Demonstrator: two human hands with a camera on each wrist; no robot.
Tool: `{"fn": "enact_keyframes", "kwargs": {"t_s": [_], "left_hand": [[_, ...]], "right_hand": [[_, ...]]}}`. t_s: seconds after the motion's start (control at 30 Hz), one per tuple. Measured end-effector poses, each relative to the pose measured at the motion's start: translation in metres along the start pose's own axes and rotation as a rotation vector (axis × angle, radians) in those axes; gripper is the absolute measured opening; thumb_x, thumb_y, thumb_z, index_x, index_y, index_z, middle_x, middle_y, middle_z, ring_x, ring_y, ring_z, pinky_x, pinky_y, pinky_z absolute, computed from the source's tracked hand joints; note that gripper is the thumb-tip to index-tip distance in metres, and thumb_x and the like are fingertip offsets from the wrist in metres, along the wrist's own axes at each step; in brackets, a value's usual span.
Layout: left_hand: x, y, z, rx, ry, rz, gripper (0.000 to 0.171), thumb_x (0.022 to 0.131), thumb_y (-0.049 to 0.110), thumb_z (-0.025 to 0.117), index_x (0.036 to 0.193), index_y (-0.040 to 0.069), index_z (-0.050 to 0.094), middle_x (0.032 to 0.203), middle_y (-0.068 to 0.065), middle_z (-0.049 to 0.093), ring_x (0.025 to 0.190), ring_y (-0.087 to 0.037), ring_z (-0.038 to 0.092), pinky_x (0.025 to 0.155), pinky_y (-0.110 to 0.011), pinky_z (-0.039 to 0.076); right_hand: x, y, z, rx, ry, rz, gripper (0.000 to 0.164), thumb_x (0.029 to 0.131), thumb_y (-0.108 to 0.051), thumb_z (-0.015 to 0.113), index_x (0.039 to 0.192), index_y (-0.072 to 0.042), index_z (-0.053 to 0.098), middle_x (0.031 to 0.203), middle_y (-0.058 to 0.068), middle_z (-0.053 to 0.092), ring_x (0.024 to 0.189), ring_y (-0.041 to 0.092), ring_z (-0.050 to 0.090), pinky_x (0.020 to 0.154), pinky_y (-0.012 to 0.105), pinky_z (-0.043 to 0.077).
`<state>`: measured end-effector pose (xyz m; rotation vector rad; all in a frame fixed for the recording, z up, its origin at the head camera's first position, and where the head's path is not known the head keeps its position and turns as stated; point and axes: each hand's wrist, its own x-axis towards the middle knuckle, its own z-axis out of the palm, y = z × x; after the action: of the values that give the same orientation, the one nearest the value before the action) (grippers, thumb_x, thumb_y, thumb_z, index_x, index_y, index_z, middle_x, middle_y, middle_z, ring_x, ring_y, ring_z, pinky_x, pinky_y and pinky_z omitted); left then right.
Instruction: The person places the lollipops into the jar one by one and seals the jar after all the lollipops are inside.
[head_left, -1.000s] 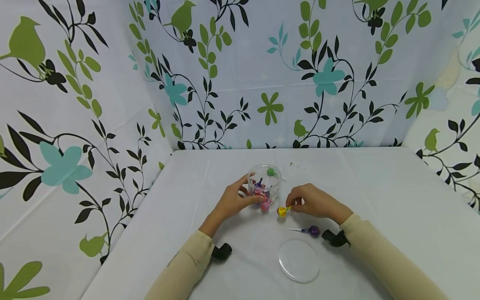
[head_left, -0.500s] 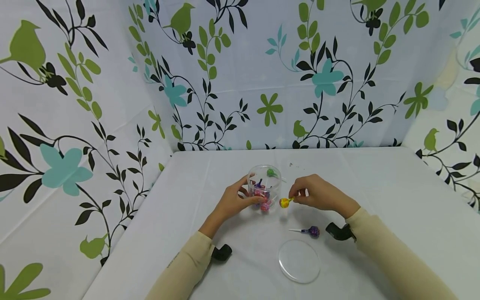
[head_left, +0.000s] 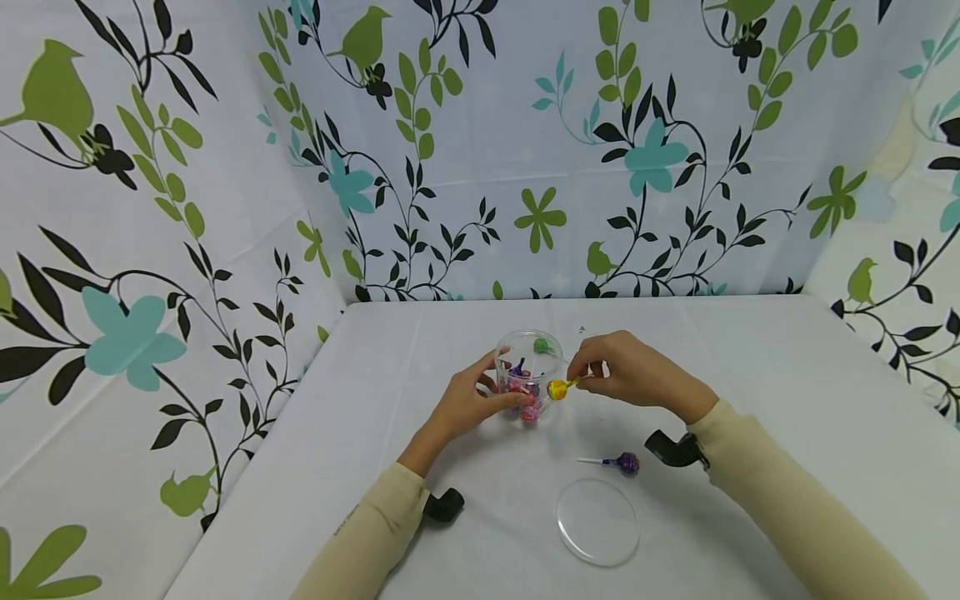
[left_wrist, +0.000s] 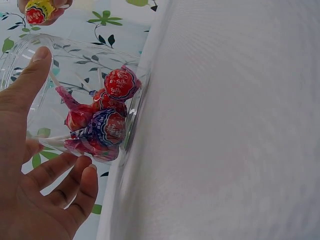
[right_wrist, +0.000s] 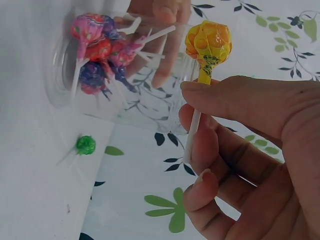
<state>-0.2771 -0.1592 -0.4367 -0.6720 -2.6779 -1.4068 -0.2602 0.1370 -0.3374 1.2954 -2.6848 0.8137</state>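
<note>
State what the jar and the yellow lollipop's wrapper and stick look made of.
Jar: glossy clear plastic, probably, being see-through with highlights; glass isn't ruled out.
Wrapper: thin, shiny film, likely plastic, given its creases and gleam.
Stick: smooth, plain white; plastic or paper, I can't tell.

Your head camera looks forward and down across the counter (head_left: 450,550); your two wrist cameras, tipped sideways, look in much closer from opposite sides, sharing the clear tub (right_wrist: 135,107) and yellow lollipop (right_wrist: 208,42).

Jar (head_left: 547,368) on bench (head_left: 420,358), lollipops (left_wrist: 104,122) inside. From jar: far lollipop (right_wrist: 86,145) 1 o'clock, near lollipop (head_left: 626,463) 4, lid (head_left: 597,522) 5.
</note>
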Motion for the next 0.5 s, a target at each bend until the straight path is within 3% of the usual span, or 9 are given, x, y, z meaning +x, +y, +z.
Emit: {"fn": "enact_keyframes", "kwargs": {"t_s": [0.3,0.5], "left_hand": [[0.001,0.0,0.0,0.009,0.012,0.006,0.084,0.087,0.048,0.084,0.158,0.026,0.046,0.114,0.005,0.068,0.098,-0.017,0.062,0.073,-0.036,0.054],[0.0,0.0,0.0,0.01,0.007,0.002,0.082,0.087,0.049,0.084,0.157,0.029,0.047,0.115,0.009,0.067,0.099,-0.016,0.062,0.075,-0.036,0.055]], "right_hand": [[0.012,-0.005,-0.009,-0.018,0.031,-0.025,0.016,0.09,0.0,0.08,0.102,-0.011,0.082,0.094,-0.006,0.071,0.075,0.011,0.058,0.066,0.029,0.054],[0.021,-0.006,-0.013,-0.037,0.052,-0.034,0.016,0.09,0.001,0.079,0.102,-0.009,0.082,0.095,-0.003,0.072,0.075,0.012,0.058,0.066,0.03,0.054]]}}
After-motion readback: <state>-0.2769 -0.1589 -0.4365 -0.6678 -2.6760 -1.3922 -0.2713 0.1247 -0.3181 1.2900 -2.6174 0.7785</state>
